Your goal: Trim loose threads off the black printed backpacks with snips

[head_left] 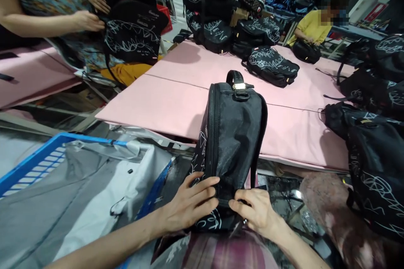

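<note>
Black bag (235, 134) stood up by the lap (221, 252), probably for steadiness: left fingers (205, 185) spread across it, right fingers (241, 208) pinching it low.

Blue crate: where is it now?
In the head view, the blue crate sits lower left, near the pink table and left of the held black backpack.

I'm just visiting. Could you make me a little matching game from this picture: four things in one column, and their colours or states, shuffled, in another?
Things:
1. Nearest backpack
2. Basket at left
3. Tabletop
4. Shirt of the worker at upper right

Descriptions:
A. Yellow
B. Black, with the left hand and right hand on it
C. Pink, with backpacks standing and lying on it
D. Blue, with slotted sides

Pairs: 1-B, 2-D, 3-C, 4-A
</note>
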Tool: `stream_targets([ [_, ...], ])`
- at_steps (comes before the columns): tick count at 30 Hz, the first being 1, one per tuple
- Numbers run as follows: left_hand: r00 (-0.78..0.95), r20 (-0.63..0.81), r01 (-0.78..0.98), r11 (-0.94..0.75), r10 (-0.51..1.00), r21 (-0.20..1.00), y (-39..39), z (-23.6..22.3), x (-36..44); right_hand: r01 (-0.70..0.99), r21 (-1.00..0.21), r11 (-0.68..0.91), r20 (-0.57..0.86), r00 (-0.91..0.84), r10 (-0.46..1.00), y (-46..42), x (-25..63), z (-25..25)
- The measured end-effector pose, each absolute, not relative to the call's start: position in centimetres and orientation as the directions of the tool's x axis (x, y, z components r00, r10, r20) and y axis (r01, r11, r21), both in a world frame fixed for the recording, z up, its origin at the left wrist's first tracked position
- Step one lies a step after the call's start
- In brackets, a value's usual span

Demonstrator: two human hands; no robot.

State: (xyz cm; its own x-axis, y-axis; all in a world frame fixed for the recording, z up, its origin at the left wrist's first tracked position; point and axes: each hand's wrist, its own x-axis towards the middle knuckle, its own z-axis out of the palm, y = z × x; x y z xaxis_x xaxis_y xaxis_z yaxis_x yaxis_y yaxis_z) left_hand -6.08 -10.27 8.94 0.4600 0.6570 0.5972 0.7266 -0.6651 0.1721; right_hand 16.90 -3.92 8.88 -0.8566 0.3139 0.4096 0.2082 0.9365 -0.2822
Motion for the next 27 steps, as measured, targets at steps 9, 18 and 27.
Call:
stream_targets([
  [9,0.26,0.749,0.745,-0.621,0.609,0.246,-11.2,7.0,-4.5,0.281,-0.42,0.863,0.273,-0.867,0.416,-4.7,17.5,9.8],
  [18,0.277,0.763,0.698,-0.668,0.583,0.257,-10.9,5.7,-4.5,0.64,-0.381,0.668,0.079,-0.697,0.712,-6.3,16.5,14.3],
  [27,0.333,0.766,0.644,-0.726,0.549,0.241,-10.7,6.1,-5.3,0.665,-0.205,0.718,0.096,-0.716,0.691,-6.3,14.2,15.5],
])
